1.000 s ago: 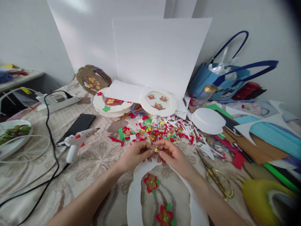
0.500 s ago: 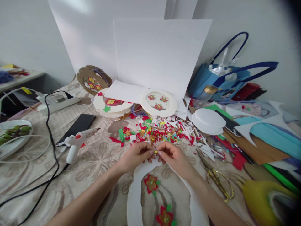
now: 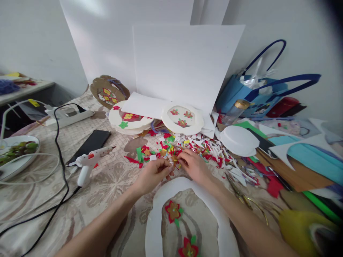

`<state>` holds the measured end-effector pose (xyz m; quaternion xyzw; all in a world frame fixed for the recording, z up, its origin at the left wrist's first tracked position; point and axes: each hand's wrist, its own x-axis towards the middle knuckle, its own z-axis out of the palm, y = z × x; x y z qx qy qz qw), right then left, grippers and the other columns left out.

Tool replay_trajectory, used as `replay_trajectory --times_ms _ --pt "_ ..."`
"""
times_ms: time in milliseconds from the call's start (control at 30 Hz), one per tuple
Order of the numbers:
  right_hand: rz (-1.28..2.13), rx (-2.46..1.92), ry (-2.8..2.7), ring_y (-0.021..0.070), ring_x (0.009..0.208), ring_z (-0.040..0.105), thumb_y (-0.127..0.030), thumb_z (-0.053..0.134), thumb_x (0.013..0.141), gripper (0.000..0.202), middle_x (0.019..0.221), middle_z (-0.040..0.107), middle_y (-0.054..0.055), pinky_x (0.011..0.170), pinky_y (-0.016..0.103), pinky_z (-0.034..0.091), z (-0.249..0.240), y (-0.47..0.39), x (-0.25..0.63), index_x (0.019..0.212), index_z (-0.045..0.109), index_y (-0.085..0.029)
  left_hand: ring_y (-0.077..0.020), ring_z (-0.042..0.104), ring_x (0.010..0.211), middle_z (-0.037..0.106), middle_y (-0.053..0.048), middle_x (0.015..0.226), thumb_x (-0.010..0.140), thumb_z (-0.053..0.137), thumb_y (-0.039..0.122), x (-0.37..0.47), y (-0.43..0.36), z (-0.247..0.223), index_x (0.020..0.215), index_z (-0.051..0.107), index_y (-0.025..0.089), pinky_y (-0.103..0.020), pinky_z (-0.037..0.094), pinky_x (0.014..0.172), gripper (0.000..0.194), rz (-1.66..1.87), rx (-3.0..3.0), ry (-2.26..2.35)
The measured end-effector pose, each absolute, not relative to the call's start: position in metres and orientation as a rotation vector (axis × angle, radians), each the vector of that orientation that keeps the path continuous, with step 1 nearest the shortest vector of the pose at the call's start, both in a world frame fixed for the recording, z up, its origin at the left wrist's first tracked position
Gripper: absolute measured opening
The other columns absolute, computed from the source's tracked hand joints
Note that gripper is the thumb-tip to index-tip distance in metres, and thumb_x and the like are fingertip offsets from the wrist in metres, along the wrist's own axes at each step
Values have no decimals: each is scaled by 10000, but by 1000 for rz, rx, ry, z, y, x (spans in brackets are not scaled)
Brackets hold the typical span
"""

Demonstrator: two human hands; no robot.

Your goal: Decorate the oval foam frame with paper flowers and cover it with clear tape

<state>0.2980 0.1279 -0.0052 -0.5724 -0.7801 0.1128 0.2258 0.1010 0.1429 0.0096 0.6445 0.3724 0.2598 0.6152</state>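
My left hand [image 3: 155,175] is closed in a pinch just above the tablecloth; whatever lies between its fingertips is too small to make out. My right hand [image 3: 195,167] has its curled fingertips at the near edge of a heap of coloured paper scraps [image 3: 209,152], and what they grip is hidden. Below both hands lies a white scalloped ring [image 3: 154,225] with a see-through middle. A red and brown paper flower [image 3: 173,211] with green leaves sits in it, and a similar flower [image 3: 189,247] is nearer to me.
Left are a glue gun [image 3: 87,164], a black phone [image 3: 89,146], cables and a plate of fruit [image 3: 34,141]. Finished-looking flower rings [image 3: 197,126] lie behind the scraps. Gold scissors [image 3: 245,200], a yellow tape roll [image 3: 294,228] and sheets of paper lie right, near a blue bag [image 3: 235,91].
My hands have parted from around a small yellow scrap. The right one has moved forward to the scrap heap, while the left stays nearly in place. The ring's far edge now shows.
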Motion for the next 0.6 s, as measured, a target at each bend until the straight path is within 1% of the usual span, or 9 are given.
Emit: replay_trajectory --times_ms 133,233,300,400,500,600 --pt "307 -1569 -2218 184 833 550 -87 478 852 156 905 576 52 730 300 431 0 134 291 826 577 -205 -117 569 612 598 7 665 836 544 293 101 143 9 779 593 153 -224 434 586 159 598 1500 857" --pt "313 -1564 -2228 189 819 538 -78 450 855 168 896 568 59 717 310 426 2 134 290 813 558 -200 -118 567 617 592 4 669 843 536 287 100 143 9 782 595 153 -225 433 587 159 595 1533 863" --pt "373 -1557 -2165 186 816 537 -76 445 850 161 893 567 58 723 314 424 6 132 291 814 546 -196 -120 575 619 588 4 682 842 536 281 100 143 8 791 591 153 -231 441 595 148 608 1529 853" --pt "644 -1508 -1964 164 762 541 -105 471 837 118 829 574 25 689 294 422 14 124 291 810 533 -202 -134 592 648 600 -10 734 823 560 269 101 142 5 843 591 151 -249 459 618 123 675 1525 859" --pt "965 -1444 -1786 143 707 538 -177 475 854 72 786 577 -3 637 267 419 23 112 290 841 538 -209 -154 602 702 632 -39 808 813 586 280 102 141 4 917 603 151 -263 469 641 167 718 1554 882" --pt "1070 -1424 -1734 140 753 546 -194 472 860 72 821 582 -2 669 263 421 27 100 288 865 543 -207 -151 599 703 641 -38 796 821 587 302 102 138 4 904 618 155 -256 467 636 172 687 1560 838"
